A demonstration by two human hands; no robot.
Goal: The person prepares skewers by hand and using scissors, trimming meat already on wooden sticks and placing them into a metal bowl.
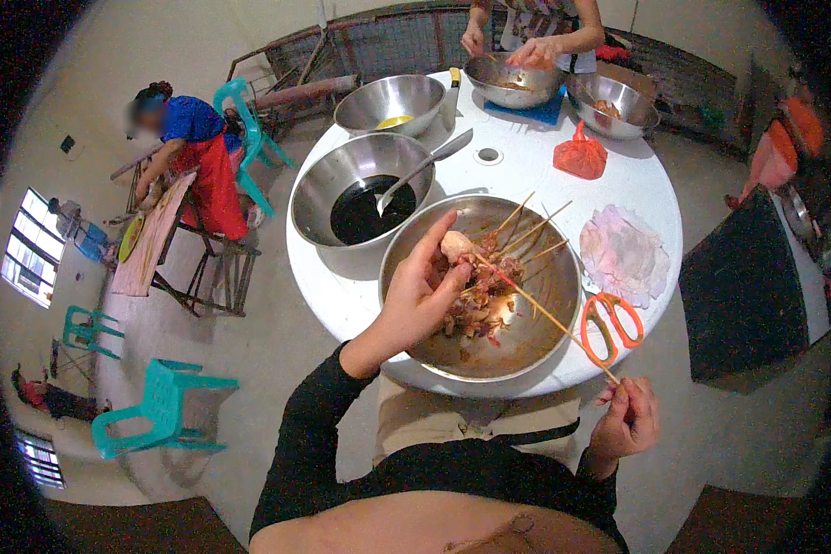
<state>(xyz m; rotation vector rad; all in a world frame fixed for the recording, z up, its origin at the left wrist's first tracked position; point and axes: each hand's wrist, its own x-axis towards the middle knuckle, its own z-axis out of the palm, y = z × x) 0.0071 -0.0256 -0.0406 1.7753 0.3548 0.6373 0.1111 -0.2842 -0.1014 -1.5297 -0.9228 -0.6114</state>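
My left hand [412, 298] pinches a pale piece of meat [456, 245] over a wide steel bowl [550, 339]. A bamboo skewer [557, 322] runs slantwise from that piece down to the right, past the bowl's rim. Its lower end is gripped in the fingers of my right hand [627, 424], beyond the table's front edge. Whether the tip has passed through the meat is hard to tell. Inside the bowl lies a heap of cut raw meat [481, 315], and several loaded skewers [539, 227] lean against the far side, partly hidden behind my left hand.
Orange-handled scissors [613, 325] and a crumpled thin plastic bag [624, 253] lie right of the bowl. A bowl of dark liquid [370, 211] with a spoon stands left; a red bag [580, 158] sits farther back. Another person's hands [537, 52] work over a far bowl [512, 86].
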